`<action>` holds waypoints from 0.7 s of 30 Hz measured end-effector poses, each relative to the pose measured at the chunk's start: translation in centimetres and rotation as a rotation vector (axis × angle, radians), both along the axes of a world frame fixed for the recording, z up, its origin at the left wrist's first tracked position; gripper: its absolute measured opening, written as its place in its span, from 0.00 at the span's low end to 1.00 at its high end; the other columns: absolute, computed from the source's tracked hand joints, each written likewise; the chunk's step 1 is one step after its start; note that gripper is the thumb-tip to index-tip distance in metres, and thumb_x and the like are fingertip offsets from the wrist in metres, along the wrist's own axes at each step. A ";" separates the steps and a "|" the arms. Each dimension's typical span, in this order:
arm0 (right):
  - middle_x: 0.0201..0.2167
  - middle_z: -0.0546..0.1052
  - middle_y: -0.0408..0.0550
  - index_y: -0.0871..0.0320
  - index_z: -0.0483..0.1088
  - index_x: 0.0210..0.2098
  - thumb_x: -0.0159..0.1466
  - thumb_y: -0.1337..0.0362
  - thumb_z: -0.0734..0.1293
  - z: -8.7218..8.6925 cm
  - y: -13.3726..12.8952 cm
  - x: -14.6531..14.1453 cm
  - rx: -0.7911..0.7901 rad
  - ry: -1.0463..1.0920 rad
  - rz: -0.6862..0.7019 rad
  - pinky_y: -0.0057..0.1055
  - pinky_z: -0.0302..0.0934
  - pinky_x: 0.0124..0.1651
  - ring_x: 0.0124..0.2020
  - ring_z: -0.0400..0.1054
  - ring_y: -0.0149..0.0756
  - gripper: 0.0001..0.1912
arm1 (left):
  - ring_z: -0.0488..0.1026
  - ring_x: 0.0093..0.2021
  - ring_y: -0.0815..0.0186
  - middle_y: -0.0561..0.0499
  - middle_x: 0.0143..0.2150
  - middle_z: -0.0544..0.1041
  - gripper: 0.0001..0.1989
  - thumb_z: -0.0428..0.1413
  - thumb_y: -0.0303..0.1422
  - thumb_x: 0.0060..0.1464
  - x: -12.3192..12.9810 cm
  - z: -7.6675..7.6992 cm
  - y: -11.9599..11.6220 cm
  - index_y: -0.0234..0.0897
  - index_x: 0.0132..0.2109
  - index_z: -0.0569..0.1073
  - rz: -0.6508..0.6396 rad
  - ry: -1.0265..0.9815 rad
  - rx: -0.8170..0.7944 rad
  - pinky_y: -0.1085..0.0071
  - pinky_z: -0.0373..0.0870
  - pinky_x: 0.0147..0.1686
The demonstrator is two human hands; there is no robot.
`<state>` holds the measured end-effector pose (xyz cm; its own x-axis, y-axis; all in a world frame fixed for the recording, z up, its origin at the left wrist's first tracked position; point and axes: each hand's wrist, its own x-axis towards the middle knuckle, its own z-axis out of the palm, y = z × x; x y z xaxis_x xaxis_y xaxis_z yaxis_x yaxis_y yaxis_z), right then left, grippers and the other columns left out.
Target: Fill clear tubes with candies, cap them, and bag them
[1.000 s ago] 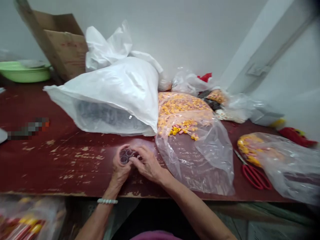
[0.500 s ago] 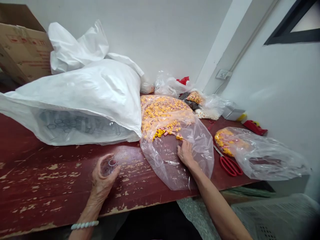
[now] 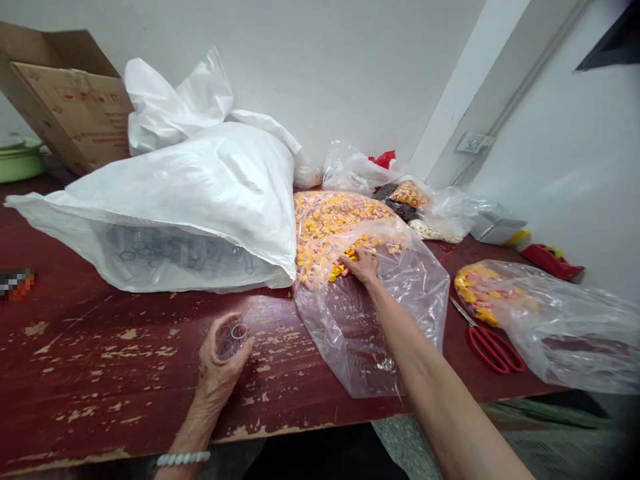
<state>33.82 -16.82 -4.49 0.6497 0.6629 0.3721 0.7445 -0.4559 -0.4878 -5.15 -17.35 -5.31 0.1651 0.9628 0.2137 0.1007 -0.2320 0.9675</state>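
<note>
My left hand (image 3: 223,363) curls around several clear plastic tubes (image 3: 235,339) standing upright just above the red table, their round open rims facing up. Jade-like beads circle that wrist. My right hand (image 3: 364,268) reaches into the mouth of a large clear plastic bag (image 3: 400,307), its fingers apart among small yellow-and-pink pieces (image 3: 335,227). Its fingertips are partly hidden by the pieces, and nothing shows held in it. Left of this bag lies a big white sack (image 3: 215,173), its mouth open towards me, with many clear tubes (image 3: 150,250) inside.
Red-handled scissors (image 3: 495,348) lie beside a second clear bag (image 3: 575,333) of yellow-and-pink pieces on the worn red table (image 3: 125,373). A cardboard box (image 3: 85,120) and a green basin (image 3: 20,160) stand at the back left. Small bags and a red tape dispenser (image 3: 553,260) sit at the back right.
My right hand has moved further into the clear bag, from its near edge of pieces onto the heap. My left hand still holds the tubes. The view has shifted left.
</note>
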 end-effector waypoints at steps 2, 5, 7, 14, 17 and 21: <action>0.49 0.71 0.54 0.56 0.70 0.46 0.56 0.46 0.65 -0.3 -0.1 -1.2 -0.015 -0.003 0.039 0.46 0.50 0.55 0.51 0.62 0.47 0.25 | 0.76 0.39 0.61 0.45 0.40 0.76 0.28 0.64 0.36 0.39 0.0 -0.1 0.1 0.35 0.49 0.68 -0.004 0.007 -0.001 0.64 0.75 0.41; 0.52 0.70 0.51 0.52 0.71 0.47 0.59 0.50 0.64 -0.9 -1.1 -3.6 -0.032 -0.019 0.119 0.44 0.50 0.56 0.53 0.61 0.45 0.21 | 0.76 0.39 0.61 0.46 0.41 0.76 0.27 0.64 0.36 0.39 0.1 -0.3 0.1 0.36 0.49 0.68 -0.017 0.012 -0.009 0.65 0.75 0.41; 0.53 0.70 0.48 0.51 0.70 0.48 0.60 0.53 0.64 -1.2 -2.1 -5.5 -0.029 -0.033 0.176 0.42 0.49 0.57 0.54 0.60 0.43 0.18 | 0.76 0.39 0.61 0.46 0.41 0.75 0.27 0.64 0.36 0.39 0.1 -0.4 0.0 0.36 0.49 0.68 -0.029 0.019 -0.008 0.65 0.75 0.41; 0.46 0.75 0.47 0.53 0.73 0.42 0.60 0.56 0.64 -0.9 -4.8 -9.7 0.177 0.048 0.196 0.40 0.53 0.54 0.50 0.63 0.40 0.13 | 0.76 0.39 0.62 0.46 0.40 0.76 0.27 0.64 0.35 0.39 0.3 0.6 -0.8 0.35 0.48 0.69 -0.096 0.020 -0.029 0.65 0.74 0.43; 0.42 0.76 0.49 0.55 0.69 0.48 0.60 0.57 0.62 -0.3 -5.3 -9.7 0.291 0.158 0.066 0.37 0.58 0.48 0.41 0.67 0.38 0.18 | 0.76 0.38 0.62 0.46 0.39 0.76 0.27 0.64 0.34 0.38 0.8 1.4 -1.7 0.34 0.48 0.69 -0.138 0.004 -0.083 0.66 0.75 0.41; 0.39 0.75 0.49 0.58 0.60 0.56 0.60 0.55 0.62 1.1 -6.1 -9.7 0.424 0.321 0.012 0.32 0.63 0.38 0.30 0.69 0.34 0.26 | 0.75 0.39 0.63 0.46 0.39 0.76 0.26 0.64 0.32 0.38 1.9 1.8 -3.1 0.33 0.47 0.69 -0.251 -0.053 -0.133 0.68 0.74 0.40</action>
<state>24.13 -22.94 -3.41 0.7684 0.5056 0.3924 0.5313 -0.1621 -0.8316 -3.25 -20.48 -3.54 0.3941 0.9133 0.1032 0.0044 -0.1141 0.9935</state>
